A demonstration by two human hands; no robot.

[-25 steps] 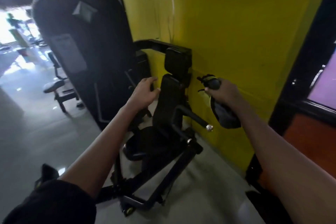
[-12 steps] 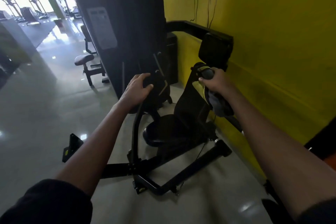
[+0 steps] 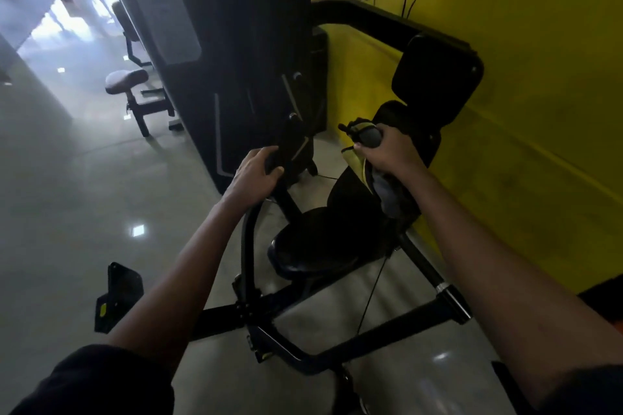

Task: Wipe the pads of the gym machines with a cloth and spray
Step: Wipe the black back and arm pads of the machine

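A black gym machine stands against the yellow wall, with a round seat pad, a back pad and a square head pad. My left hand is closed around the machine's left handle. My right hand grips a dark spray bottle together with a grey and yellow cloth, which hangs down over the back pad.
The machine's black weight-stack housing rises just behind the handle. A right arm bar and base frame spread over the shiny grey floor. Another seat stands at the back left. The yellow wall closes the right side.
The view has closed in on the machine and tilted down. My left hand has gone from open near the handle to closed on it. My right hand keeps the bottle and cloth.
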